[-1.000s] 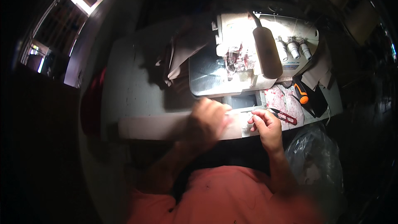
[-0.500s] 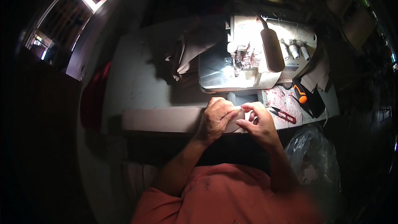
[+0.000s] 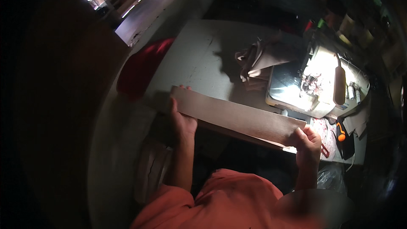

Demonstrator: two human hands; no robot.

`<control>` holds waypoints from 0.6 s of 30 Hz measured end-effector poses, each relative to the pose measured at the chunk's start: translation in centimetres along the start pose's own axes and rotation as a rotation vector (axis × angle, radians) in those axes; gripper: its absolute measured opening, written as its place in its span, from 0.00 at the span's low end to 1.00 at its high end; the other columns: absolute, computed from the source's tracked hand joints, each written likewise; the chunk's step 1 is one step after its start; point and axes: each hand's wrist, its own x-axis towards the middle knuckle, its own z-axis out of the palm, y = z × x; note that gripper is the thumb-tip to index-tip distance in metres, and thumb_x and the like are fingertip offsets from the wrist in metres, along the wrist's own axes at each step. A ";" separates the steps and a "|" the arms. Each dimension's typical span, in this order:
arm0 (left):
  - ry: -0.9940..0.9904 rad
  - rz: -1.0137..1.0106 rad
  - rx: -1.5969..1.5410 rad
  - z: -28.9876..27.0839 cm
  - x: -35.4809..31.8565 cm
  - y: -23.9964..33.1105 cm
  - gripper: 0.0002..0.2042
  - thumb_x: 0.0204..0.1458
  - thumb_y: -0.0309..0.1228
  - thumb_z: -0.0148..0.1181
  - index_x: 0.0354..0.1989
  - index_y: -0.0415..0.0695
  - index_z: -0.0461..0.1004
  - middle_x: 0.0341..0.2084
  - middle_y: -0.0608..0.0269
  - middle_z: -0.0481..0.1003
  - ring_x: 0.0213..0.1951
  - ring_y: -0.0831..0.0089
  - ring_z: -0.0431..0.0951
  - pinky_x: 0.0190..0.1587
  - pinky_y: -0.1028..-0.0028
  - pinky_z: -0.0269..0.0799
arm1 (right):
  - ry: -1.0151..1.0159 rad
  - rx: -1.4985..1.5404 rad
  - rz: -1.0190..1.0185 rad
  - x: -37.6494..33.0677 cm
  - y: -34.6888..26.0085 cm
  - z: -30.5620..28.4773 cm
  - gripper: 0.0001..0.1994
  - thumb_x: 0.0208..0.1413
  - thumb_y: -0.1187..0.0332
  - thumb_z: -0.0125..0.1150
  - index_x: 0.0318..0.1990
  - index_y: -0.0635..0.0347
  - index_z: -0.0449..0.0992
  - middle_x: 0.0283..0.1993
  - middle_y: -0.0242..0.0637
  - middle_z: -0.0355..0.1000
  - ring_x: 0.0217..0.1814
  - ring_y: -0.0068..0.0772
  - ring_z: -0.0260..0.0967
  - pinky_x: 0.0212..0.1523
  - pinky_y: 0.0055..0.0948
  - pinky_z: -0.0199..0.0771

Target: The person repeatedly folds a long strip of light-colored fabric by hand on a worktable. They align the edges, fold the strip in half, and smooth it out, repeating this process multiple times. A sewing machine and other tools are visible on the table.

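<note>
The fingers of the left hand (image 3: 184, 122) are mostly hidden behind the pale strip (image 3: 237, 116), with only tips showing above its upper edge. The right hand (image 3: 308, 145) covers part of the red snips (image 3: 324, 151). The lamp (image 3: 339, 85) blocks some of the sewing machine (image 3: 354, 75), whose needle area is lost in glare, while the plastic bag (image 3: 331, 179) seems partly behind the forearm (image 3: 306, 179). The shirt (image 3: 229, 199) runs off the lower edge, blurred at its right sleeve.

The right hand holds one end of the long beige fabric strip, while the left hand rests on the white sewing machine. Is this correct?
No: the left hand holds the other end of the long beige fabric strip, away from the white sewing machine, as the head view shows. The right hand does hold one end.
</note>
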 end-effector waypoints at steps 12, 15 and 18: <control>-1.278 0.631 1.637 8.0 -10.1 -7.1 0.33 0.45 0.42 0.51 0.53 0.31 0.51 0.53 0.40 0.51 0.56 0.49 0.50 0.56 0.60 0.46 | -0.231 0.180 0.188 -0.3 0.3 0.5 0.08 0.52 0.71 0.48 0.36 0.68 0.67 0.30 0.36 0.69 0.31 0.24 0.68 0.32 0.23 0.72; -1.305 0.423 1.440 8.2 -8.8 -7.4 0.35 0.43 0.48 0.51 0.53 0.31 0.52 0.52 0.41 0.54 0.56 0.50 0.51 0.56 0.62 0.47 | -0.253 0.044 0.060 -0.3 0.3 0.3 0.09 0.50 0.76 0.49 0.40 0.69 0.67 0.33 0.33 0.68 0.35 0.18 0.65 0.37 0.19 0.69; -1.256 0.039 1.227 9.5 -6.4 -7.7 0.27 0.46 0.44 0.52 0.48 0.34 0.59 0.45 0.48 0.63 0.49 0.60 0.62 0.51 0.68 0.56 | -0.305 0.091 0.052 -0.3 0.1 0.3 0.09 0.50 0.77 0.48 0.40 0.68 0.67 0.34 0.32 0.68 0.35 0.17 0.65 0.39 0.17 0.67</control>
